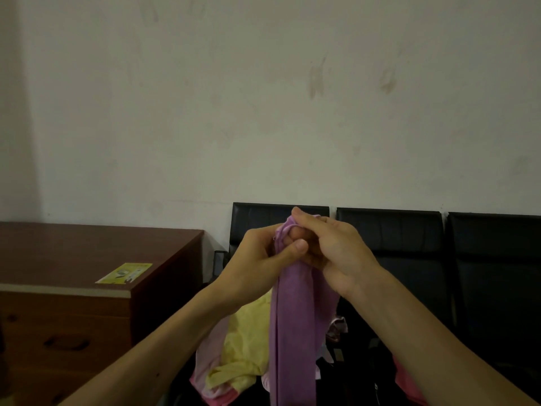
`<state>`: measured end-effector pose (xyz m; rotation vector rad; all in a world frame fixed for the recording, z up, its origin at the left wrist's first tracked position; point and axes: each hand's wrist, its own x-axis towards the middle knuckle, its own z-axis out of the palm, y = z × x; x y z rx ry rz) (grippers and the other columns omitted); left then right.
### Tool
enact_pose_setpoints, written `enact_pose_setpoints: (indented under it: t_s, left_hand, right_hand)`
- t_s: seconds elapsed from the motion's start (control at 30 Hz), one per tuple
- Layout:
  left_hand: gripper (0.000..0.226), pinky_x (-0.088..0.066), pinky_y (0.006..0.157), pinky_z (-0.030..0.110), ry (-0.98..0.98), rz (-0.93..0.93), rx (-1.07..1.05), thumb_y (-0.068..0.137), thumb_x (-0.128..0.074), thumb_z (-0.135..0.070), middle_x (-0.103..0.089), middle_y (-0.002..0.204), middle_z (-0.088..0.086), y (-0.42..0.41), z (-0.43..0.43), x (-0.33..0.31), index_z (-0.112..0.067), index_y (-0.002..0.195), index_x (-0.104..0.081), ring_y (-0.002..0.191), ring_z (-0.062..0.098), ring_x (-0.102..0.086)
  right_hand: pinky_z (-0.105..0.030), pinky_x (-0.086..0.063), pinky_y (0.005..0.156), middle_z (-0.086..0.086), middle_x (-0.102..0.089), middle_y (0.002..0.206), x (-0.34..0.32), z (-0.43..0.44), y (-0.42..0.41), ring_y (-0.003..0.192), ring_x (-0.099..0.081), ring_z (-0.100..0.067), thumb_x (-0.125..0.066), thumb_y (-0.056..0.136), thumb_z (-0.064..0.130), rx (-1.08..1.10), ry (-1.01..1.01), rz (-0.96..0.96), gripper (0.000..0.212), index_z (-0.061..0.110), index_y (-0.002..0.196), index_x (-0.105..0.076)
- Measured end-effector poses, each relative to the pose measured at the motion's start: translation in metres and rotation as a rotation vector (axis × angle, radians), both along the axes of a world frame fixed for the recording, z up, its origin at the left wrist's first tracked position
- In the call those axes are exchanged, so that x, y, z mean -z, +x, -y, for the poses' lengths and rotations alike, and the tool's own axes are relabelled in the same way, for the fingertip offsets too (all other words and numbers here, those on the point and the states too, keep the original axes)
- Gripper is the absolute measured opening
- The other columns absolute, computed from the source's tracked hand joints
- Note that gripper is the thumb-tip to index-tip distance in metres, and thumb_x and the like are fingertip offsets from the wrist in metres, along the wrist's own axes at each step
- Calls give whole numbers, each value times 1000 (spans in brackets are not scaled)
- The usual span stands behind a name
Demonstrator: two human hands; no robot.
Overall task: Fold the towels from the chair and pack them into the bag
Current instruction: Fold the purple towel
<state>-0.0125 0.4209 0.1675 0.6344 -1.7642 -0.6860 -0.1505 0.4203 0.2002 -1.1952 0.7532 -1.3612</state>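
A purple towel (292, 332) hangs straight down in front of the black chair (263, 218). My left hand (263, 253) and my right hand (333, 250) both pinch its top edge, close together, at about the height of the chair's backrest. Below, on the chair seat, lies a crumpled yellow towel (243, 347) over a pale pink towel (210, 364). More pink cloth (407, 385) shows under my right forearm. No bag is in view.
A brown wooden cabinet (73, 312) with a yellow sticker (124, 273) on top stands to the left of the chair. Two more black chairs (409, 259) continue the row to the right. A pale wall (263, 98) rises behind everything.
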Motion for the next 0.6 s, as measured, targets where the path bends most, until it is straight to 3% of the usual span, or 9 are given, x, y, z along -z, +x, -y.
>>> enact_pose_setpoints:
  t_s: [0.13, 0.27, 0.3, 0.37, 0.47, 0.6]
  left_hand:
    - [27, -57, 84, 29, 33, 17, 1, 97, -49, -22, -75, 105, 7, 2, 4, 4, -11, 111, -69, 100, 21, -72]
    - [48, -54, 91, 56, 168, -15, 35, 100, -41, -39, -68, 105, 29, 9, 11, 6, -2, 112, -67, 97, 43, -67]
    - [50, -52, 91, 57, 188, -39, 27, 100, -40, -41, -67, 103, 31, 11, 12, 6, 0, 109, -68, 95, 44, -67]
    - [50, -55, 92, 51, 206, -41, 1, 100, -39, -40, -71, 101, 25, 13, 13, 4, -1, 108, -69, 97, 39, -69]
    - [46, -58, 90, 39, 240, -6, 8, 104, -36, -35, -73, 103, 18, 14, 15, 0, -3, 112, -69, 101, 33, -70]
    - [47, -56, 79, 27, 278, 36, 30, 106, -36, -35, -74, 96, 11, 14, 15, -8, -1, 108, -68, 91, 23, -72]
  right_hand:
    - [-24, -57, 59, -7, -75, 80, 1, 0, -9, 69, -70, -12, -74, 83, 27, -68, -17, -54, 18, 9, 87, -72]
    - [-21, -53, 55, -6, -74, 77, 5, 4, -23, 68, -71, -14, -71, 88, 29, -56, -88, -222, 19, 10, 88, -74]
    - [-21, -51, 53, -5, -71, 70, 8, 5, -26, 64, -69, -14, -70, 88, 31, -49, -108, -271, 21, 10, 85, -72]
    - [-22, -47, 52, -2, -63, 62, 14, 12, -32, 59, -61, -13, -70, 88, 34, 4, -151, -327, 22, 12, 85, -69]
    - [-26, -47, 62, 0, -62, 75, 23, 26, -45, 68, -58, -9, -77, 81, 30, 89, -249, -398, 25, 17, 99, -67]
    - [-32, -51, 84, -4, -70, 103, 39, 42, -61, 97, -66, -19, -79, 76, 23, -277, -200, -419, 31, 15, 105, -70]
